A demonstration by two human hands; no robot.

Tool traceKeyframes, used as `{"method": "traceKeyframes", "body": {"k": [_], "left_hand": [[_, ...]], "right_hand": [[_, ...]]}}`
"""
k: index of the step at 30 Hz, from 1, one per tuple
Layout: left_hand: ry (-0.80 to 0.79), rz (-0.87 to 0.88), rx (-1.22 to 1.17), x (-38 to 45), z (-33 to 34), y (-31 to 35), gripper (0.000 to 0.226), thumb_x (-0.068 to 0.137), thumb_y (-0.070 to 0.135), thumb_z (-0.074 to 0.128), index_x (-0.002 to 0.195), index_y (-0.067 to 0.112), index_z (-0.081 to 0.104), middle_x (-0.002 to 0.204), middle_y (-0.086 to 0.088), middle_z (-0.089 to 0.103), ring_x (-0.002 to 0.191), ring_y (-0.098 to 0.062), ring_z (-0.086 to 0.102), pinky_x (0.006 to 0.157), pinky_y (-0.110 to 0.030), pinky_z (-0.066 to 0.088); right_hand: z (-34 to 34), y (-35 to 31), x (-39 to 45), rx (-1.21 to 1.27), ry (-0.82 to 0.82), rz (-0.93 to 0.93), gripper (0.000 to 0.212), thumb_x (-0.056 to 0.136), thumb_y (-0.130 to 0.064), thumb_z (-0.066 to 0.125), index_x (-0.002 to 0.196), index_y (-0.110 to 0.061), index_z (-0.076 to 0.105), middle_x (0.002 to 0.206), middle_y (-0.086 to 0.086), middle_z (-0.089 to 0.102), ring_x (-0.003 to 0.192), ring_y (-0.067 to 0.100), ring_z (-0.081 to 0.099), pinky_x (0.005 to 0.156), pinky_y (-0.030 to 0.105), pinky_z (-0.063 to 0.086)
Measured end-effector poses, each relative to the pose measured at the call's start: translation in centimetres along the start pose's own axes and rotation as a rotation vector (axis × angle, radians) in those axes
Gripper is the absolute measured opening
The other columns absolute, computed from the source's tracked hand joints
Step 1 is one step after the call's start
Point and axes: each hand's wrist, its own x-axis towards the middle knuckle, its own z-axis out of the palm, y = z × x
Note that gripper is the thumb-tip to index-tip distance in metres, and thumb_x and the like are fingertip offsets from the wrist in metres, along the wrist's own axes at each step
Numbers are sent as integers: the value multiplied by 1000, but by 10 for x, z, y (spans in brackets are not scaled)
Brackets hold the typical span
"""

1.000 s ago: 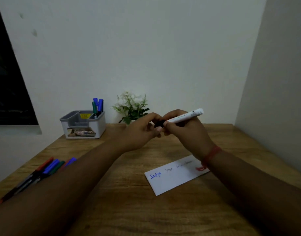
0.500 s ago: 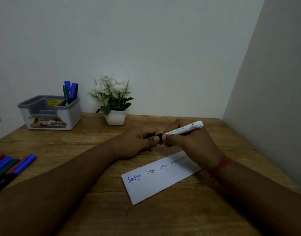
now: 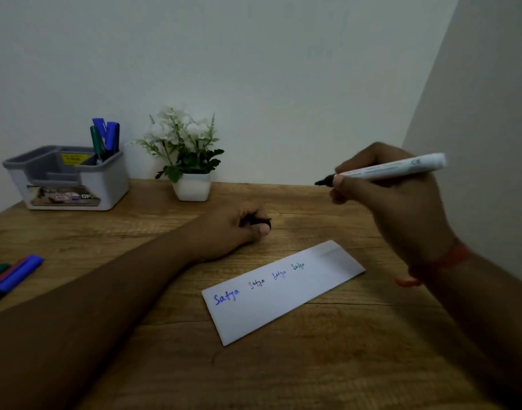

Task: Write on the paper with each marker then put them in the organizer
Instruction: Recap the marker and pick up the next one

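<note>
One paper [image 3: 283,291], one organizer [image 3: 67,179], one plant [image 3: 188,155], two hands.

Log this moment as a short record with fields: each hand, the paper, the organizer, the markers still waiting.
right hand: holds the uncapped white marker above the table, black tip pointing left
left hand: rests on the table, gripping the black cap
paper: flat on the wooden table, one word written four times, right end blank
organizer: back left, holding blue and green markers upright
loose markers: lying at the left edge
plant: white pot beside the organizer
</note>
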Motion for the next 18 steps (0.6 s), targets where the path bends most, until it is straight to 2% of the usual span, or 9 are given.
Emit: {"method": "traceKeyframes", "body": {"k": [2,4,9,14,16,18], "left_hand": [[15,15,91,-1,4,1,8,90,33,67,94,28,64,92,10,64,83,-3,56,67,-12,42],[26,2,122,-2,7,2,13,86,33,72,94,27,64,93,9,63,84,-3,56,66,-11,42],[10,-58,80,-2,7,4,17,84,30,74,97,26,64,94,9,64,86,-3,58,70,-10,44],[18,-106,39,-7,5,9,24,87,34,71,108,28,61,105,10,62,95,1,55,75,-11,44],[68,-84,105,-9,6,12,29,90,43,65,115,31,58,116,13,57,103,2,51,77,-16,41],[92,-48,210,-10,10,17,37,91,50,59,123,33,52,127,13,51,113,-5,45,84,-26,38]], "right_hand": [[8,12,-4,-35,-75,86,5,83,0,74,81,-1,69,75,16,74,73,34,73,74,61,57],[10,20,-3,-46,-111,139,5,84,-1,74,82,-2,69,76,14,74,74,30,74,76,56,60],[15,28,-8,-93,-153,185,5,84,-3,74,82,-6,70,77,11,75,74,26,74,77,48,61],[21,30,-10,-85,-198,234,9,86,-5,72,92,-13,73,81,9,77,76,23,76,81,50,61],[22,32,-12,-96,-241,261,9,87,-6,71,92,-14,74,85,8,78,81,22,76,86,52,59],[21,29,-14,-135,-308,271,7,87,-9,72,91,-15,73,89,6,77,87,23,75,89,54,57]]}}
